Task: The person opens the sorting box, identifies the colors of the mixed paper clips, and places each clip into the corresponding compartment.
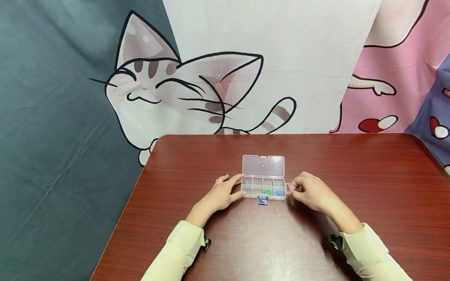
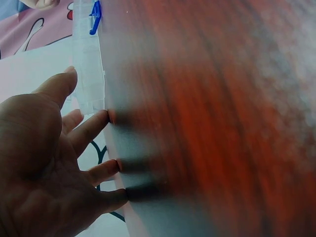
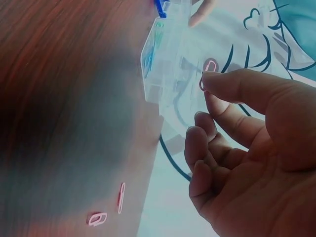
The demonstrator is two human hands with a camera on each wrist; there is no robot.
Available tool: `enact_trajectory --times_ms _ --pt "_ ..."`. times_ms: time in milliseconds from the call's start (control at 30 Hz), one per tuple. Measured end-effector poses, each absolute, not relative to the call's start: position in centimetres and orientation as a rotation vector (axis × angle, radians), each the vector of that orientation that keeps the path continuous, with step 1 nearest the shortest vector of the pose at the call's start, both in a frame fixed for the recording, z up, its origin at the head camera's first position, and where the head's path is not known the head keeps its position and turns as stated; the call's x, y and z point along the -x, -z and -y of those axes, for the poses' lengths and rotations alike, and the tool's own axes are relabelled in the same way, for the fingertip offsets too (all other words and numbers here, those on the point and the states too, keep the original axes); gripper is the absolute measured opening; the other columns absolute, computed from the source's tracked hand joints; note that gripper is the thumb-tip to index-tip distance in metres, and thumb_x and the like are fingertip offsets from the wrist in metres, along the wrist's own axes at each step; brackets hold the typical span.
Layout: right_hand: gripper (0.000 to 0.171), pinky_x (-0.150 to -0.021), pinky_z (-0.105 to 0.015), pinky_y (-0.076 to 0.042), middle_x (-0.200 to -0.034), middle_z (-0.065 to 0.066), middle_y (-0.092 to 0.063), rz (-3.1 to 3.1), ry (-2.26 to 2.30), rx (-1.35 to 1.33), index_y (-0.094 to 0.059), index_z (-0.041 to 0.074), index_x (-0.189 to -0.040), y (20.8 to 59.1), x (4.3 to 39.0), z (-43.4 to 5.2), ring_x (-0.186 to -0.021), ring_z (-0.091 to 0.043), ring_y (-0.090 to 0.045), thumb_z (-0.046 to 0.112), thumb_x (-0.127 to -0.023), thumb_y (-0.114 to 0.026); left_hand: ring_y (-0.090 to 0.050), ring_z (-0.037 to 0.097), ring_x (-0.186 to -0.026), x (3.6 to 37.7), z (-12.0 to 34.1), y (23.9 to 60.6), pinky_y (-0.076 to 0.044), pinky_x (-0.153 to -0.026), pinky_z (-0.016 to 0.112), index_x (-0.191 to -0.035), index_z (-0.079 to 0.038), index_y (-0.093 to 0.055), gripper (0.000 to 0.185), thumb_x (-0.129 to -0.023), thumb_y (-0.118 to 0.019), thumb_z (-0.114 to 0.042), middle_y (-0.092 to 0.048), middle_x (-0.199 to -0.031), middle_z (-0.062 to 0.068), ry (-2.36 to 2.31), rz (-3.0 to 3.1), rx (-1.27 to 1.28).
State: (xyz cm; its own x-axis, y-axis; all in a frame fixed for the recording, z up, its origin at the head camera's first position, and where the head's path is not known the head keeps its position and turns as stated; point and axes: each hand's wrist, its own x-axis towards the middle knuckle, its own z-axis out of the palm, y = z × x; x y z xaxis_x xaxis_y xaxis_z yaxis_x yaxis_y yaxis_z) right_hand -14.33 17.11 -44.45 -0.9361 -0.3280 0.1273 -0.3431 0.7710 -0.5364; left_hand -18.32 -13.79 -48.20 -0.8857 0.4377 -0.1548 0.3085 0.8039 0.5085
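Note:
A clear plastic compartment box stands on the table with its lid raised at the back. Green paper clips and blue paper clips lie in two front compartments. A blue latch hangs at the front edge. My left hand is at the box's left end, fingers spread and fairly straight, fingertips at its side. Beside the right end, my right hand pinches a pink paper clip between thumb and index finger, the other fingers curled loosely.
Two more pink paper clips, one lying flat-looped and one seen edge-on, are on the table near the right hand. The brown wooden table meets a cartoon-printed cloth at its far edge.

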Motion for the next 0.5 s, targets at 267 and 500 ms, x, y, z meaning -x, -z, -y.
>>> enact_trajectory --times_ms 267,500 --pt "0.019 -0.068 -0.031 -0.044 -0.083 0.001 -0.057 2.925 -0.916 -0.571 -0.063 0.019 -0.072 44.4 14.8 -16.3 -0.076 -0.013 -0.053 0.007 -0.082 -0.073 -0.025 0.036 -0.151 18.4 13.8 48.4 -0.027 -0.118 0.060 -0.157 -0.029 -0.038 0.062 -0.101 -0.059 -0.047 -0.051 -0.152 0.005 -0.702 -2.727 -0.569" --pt "0.020 -0.066 -0.031 -0.043 -0.082 -0.002 -0.056 2.943 -0.934 -0.547 -0.062 0.019 -0.070 44.3 15.2 -15.5 -0.075 -0.016 -0.054 0.009 -0.082 -0.074 -0.024 0.035 -0.152 18.4 13.7 48.4 -0.021 -0.120 0.060 -0.157 -0.030 -0.037 0.062 -0.101 -0.058 -0.047 -0.050 -0.153 0.001 -0.699 -2.721 -0.565"
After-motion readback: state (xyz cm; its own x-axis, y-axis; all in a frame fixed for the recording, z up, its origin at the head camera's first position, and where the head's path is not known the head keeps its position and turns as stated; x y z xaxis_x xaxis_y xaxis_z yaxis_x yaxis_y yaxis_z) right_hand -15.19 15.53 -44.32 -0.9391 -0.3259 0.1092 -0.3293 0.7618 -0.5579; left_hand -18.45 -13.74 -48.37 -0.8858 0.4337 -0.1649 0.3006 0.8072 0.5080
